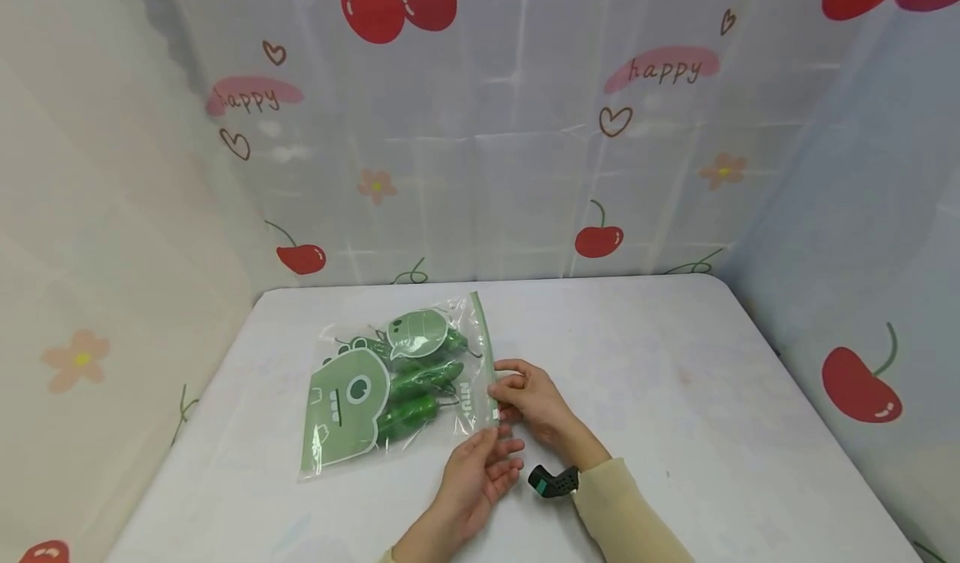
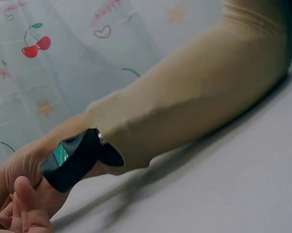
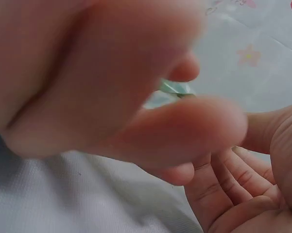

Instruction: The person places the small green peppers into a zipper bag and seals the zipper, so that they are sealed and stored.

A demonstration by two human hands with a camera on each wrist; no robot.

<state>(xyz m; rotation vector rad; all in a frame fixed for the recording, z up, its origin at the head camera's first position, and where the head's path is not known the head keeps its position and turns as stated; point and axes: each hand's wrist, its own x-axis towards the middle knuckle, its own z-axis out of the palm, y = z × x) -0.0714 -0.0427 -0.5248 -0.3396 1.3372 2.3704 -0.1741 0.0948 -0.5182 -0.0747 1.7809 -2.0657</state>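
A clear zip bag (image 1: 442,438) with a green cartoon print lies on the white table, its green zip edge toward the right. Inside it are several green peppers (image 1: 408,419). My right hand (image 1: 536,405) pinches the zip edge near its lower end, with the thumb on top. Just below, my left hand (image 1: 472,484) holds the lower right corner between thumb and fingers, its other fingers loosely bent beyond the edge. In the right wrist view, the right fingers (image 3: 184,128) hide most of the bag, and the left palm (image 3: 248,208) faces up beside them.
The white table (image 1: 675,380) stretches to the right of the hands. A curtain (image 1: 487,196) printed with cherries hangs behind it, with more curtain at both sides. A black band (image 1: 553,481) sits at the right wrist, by the beige sleeve (image 1: 626,509).
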